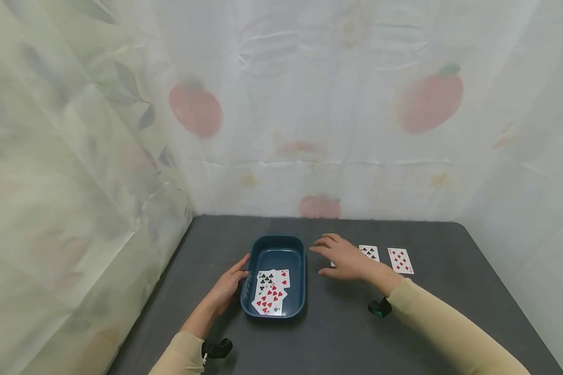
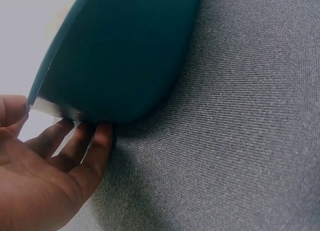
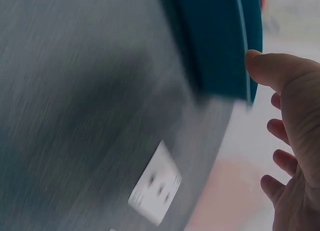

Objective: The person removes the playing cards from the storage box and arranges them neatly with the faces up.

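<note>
My left hand (image 1: pixel 226 287) holds the left side of a deep blue plastic tray (image 1: pixel 278 251). In the left wrist view its thumb is at the rim and the other fingers lie against the outer wall. Several playing cards, hearts and clubs, lie face up in a loose pile (image 1: pixel 269 297) in the near half of the tray. To the right of the tray, my right hand (image 1: pixel 344 258) hovers over the table with fingers spread and nothing in it. Beyond that hand lie a clubs card (image 1: pixel 369 252) and a diamonds card (image 1: pixel 401 260); a white sliver of another card shows behind it.
A dark grey table (image 1: pixel 309 346) carries everything. Pale curtains with fruit prints (image 1: pixel 319 104) hang behind it, and a leaf-patterned sheet (image 1: pixel 75 182) closes off the left side. Each wrist wears a black strap.
</note>
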The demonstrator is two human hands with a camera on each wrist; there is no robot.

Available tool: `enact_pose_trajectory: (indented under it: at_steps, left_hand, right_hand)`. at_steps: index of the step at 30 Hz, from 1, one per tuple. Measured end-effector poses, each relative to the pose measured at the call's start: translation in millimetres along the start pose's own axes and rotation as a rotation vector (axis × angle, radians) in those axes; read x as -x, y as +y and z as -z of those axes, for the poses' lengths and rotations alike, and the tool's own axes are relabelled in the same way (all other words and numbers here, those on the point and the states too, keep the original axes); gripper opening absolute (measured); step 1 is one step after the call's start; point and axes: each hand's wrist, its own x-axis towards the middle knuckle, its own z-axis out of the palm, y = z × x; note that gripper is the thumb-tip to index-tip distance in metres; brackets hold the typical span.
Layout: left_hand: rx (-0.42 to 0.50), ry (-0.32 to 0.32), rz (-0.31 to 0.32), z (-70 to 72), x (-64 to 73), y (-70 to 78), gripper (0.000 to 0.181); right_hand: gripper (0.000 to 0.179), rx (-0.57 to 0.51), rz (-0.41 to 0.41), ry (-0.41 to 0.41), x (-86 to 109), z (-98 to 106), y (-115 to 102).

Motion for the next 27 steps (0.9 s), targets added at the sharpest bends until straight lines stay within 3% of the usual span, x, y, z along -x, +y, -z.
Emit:
enact_pose_trajectory:
  at_steps: [7,13,27]
  left_hand:
    - [-0.002,0.004,-0.002,-0.7,-1.9,0.0,0.058]
    - [-0.004,-0.004,-0.009,-3.0,-3.0,0.4,0.059]
    - [-0.006,-0.013,-0.016,-4.5,-3.0,0.3,0.058]
  right_hand:
    - [0.056,0.034,0.141,-0.119,-36.6,-14,-47]
    - [0.046,0.079,0.222,-0.239,-55.4,-27,-75]
    - [0.055,0.105,0.250,-0.423,-73.2,-53,-98]
